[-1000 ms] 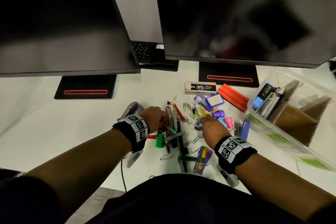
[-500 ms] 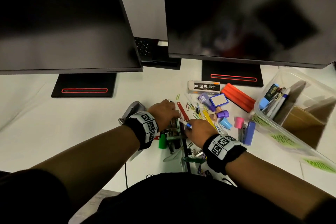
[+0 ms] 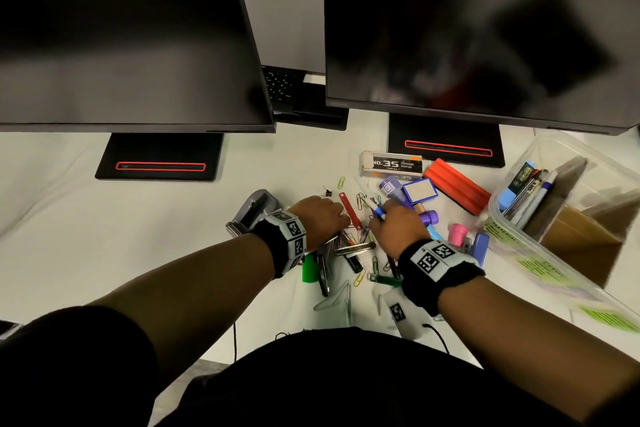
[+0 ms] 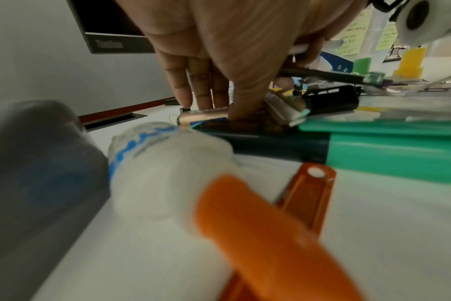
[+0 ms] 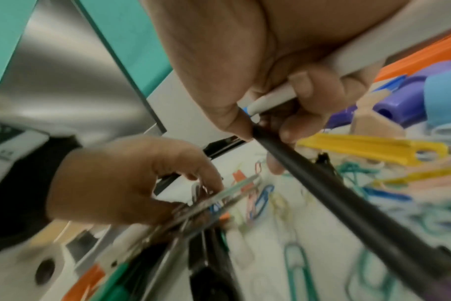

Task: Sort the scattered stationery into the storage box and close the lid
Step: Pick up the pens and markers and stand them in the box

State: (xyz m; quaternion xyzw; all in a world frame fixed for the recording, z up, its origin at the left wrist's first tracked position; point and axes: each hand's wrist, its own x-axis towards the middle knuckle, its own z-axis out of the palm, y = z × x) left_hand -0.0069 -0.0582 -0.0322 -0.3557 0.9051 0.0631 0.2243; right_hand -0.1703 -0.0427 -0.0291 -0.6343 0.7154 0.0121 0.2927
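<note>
Now both hands work the pile. Right hand (image 5: 283, 85) grips a white pen (image 5: 348, 61) and a black pen (image 5: 348, 195), long axes crossing under the fingers. Left hand (image 3: 320, 218) presses fingertips on metal pens (image 3: 355, 246); whether it grips them, cannot tell. Storage box (image 3: 512, 243) lies open to the right, nearer the right hand, lid off.
</note>
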